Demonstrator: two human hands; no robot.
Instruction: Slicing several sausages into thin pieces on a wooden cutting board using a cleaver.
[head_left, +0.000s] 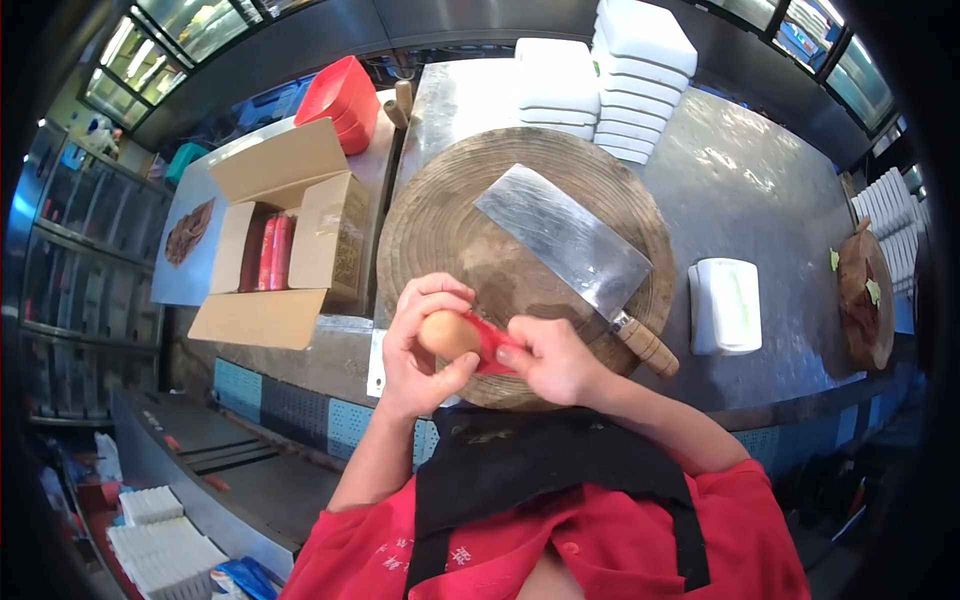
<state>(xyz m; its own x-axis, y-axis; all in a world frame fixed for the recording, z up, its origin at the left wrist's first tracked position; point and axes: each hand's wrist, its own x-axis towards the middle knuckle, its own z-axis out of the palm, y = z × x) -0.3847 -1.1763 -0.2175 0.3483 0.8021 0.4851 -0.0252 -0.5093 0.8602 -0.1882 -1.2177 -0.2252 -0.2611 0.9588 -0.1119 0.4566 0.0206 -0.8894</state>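
Observation:
My left hand (424, 349) curls around a tan, round-ended food item (448, 334), which looks like a sausage in red film. Its bare end faces up and to the left. Red plastic film (493, 346) covers the other end, bunched up, and my right hand (553, 356) pinches it. Both hands are above the near edge of a thick round wooden chopping block (442, 225). A broad cleaver (562, 236) lies flat on the block, its wooden handle (646, 347) reaching past the rim towards me on the right.
An open cardboard box (349, 232) with red-wrapped sticks (275, 251) stands left, before red plastic tubs (341, 101). White trays (643, 75) are stacked behind the block. Another white container (725, 307) sits right on the metal table (742, 202), near a second wooden block (862, 300).

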